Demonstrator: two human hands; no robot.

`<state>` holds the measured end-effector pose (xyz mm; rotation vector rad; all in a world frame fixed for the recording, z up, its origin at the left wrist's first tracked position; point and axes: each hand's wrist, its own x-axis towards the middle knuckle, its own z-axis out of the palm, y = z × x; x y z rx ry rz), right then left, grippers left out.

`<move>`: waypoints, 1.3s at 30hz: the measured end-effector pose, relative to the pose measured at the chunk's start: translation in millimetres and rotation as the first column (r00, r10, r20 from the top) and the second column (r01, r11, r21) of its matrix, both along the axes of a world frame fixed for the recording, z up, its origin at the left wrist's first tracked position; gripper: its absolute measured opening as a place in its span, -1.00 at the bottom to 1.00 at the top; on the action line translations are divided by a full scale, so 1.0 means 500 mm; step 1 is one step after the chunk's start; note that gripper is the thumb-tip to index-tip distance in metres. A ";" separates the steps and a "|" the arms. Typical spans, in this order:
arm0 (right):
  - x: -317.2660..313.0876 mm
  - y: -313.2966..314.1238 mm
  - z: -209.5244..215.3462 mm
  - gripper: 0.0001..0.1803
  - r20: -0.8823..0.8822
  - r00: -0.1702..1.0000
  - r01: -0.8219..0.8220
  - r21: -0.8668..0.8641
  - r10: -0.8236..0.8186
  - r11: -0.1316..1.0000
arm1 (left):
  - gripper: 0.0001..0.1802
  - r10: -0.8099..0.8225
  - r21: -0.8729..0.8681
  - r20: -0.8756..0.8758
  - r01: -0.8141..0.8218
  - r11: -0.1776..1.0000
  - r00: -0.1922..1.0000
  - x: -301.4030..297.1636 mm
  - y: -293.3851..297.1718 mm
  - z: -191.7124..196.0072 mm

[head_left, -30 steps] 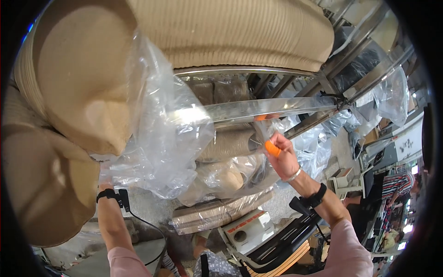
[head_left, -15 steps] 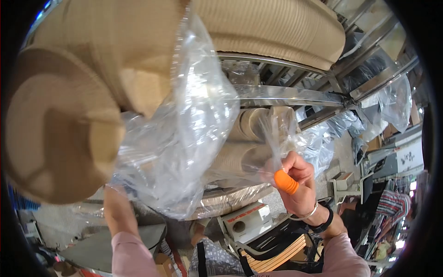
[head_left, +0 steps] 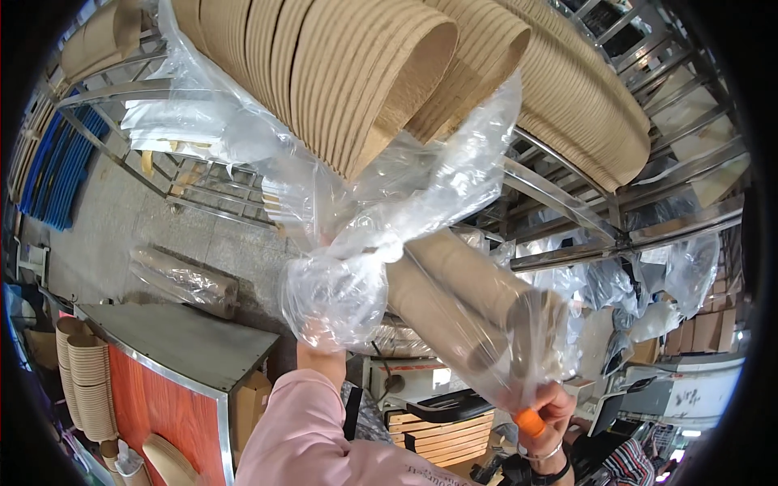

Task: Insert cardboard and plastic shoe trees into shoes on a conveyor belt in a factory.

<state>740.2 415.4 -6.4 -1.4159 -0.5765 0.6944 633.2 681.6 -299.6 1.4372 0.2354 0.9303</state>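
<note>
My right hand [head_left: 553,411] is closed on the gathered end of a clear plastic bag [head_left: 462,316]. An orange ribbed finger cover [head_left: 529,422] sits on one of its digits. Inside that bag lie long nested stacks of brown molded-fiber pieces [head_left: 454,267]. My left hand [head_left: 324,320] is up against bunched clear plastic [head_left: 336,283]; the film covers its fingers, so its grip is hidden. Above it, large ribbed stacks of brown molded-fiber pieces [head_left: 340,73] lie partly wrapped in loose clear film [head_left: 478,174].
Metal racks [head_left: 559,182] hold a long brown stack [head_left: 579,97]. A wrapped roll-like bundle [head_left: 182,279] lies on the floor. At lower left stands a grey-topped table with a red side [head_left: 154,405], with brown stacks [head_left: 85,373] beside it. A slatted wooden seat [head_left: 442,437] is near me.
My right hand has moved down and slightly right, drawing the bag's end along. My left hand has come right and up into the plastic. The view has shifted, and the large brown stacks appear farther right.
</note>
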 end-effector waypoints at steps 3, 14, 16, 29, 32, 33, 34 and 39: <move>-0.034 -0.090 0.009 -0.67 -0.009 0.965 0.262 0.035 -0.262 0.964 | -0.64 -0.010 -0.004 0.030 0.010 1.000 0.999 0.026 -0.004 0.034; -0.266 -0.497 0.067 -0.57 0.380 0.778 0.496 0.116 -0.500 0.860 | -0.62 -0.277 0.069 0.135 0.270 0.960 0.951 -0.045 -0.303 0.159; -0.329 -0.617 0.042 -0.60 0.418 0.722 0.600 0.020 -0.552 0.800 | -0.62 -0.344 0.102 0.165 0.331 0.938 0.924 -0.006 -0.302 0.207; -0.631 -0.951 -0.513 -0.82 -0.310 -0.019 0.997 -0.072 -0.951 0.003 | -0.60 -0.895 0.414 0.110 0.799 0.437 0.433 -0.097 -0.715 0.403; -0.716 -0.989 -0.599 -0.81 -0.334 -0.317 0.948 -0.128 -0.888 -0.290 | -0.60 -0.982 0.409 0.059 0.893 0.186 0.177 -0.122 -0.804 0.388; -0.742 -0.988 -0.602 -0.81 -0.366 -0.370 0.929 -0.137 -0.854 -0.344 | -0.60 -0.994 0.397 0.040 0.911 0.113 0.106 -0.102 -0.844 0.401; -0.767 -0.987 -0.598 -0.81 -0.400 -0.424 0.905 -0.151 -0.812 -0.398 | -0.60 -0.999 0.382 0.015 0.923 0.035 0.031 -0.123 -0.835 0.391; -0.961 -0.998 -0.674 -0.83 -0.335 -0.756 0.644 -0.227 -0.563 -0.730 | -0.59 -0.946 0.240 -0.043 0.916 -0.321 -0.320 -0.168 -0.935 0.364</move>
